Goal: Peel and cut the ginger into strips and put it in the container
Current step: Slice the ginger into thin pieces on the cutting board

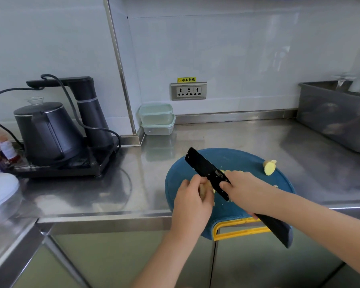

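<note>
The person's left hand [192,196] curls its fingers round a small tan, partly skinned knob of ginger [203,189] above the near-left part of the round blue plastic cutting board [233,159]. That board lies at the near edge of the stainless steel counter [227,134], its yellow handle hanging over the edge. The right hand [243,190] is wrapped tightly round a long black knife [206,170], gripping where blade meets handle. The blade runs on a diagonal from the far left of the board to its near right, and the handle end sticks out past the board's near edge. The knob of ginger sits just left of the blade, touching it near the heel, so the cutting edge appears to face the left hand's fingers. I judge this to be peeling, with the next stroke needing the blade drawn along the knob and away from those fingers. A pale yellow cut piece of ginger [269,167] rests at the board's far-right rim, well apart from both hands. Two stacked clear lidded containers [157,119] stand in the counter's back corner against the wall, nearer the left hand.
</note>
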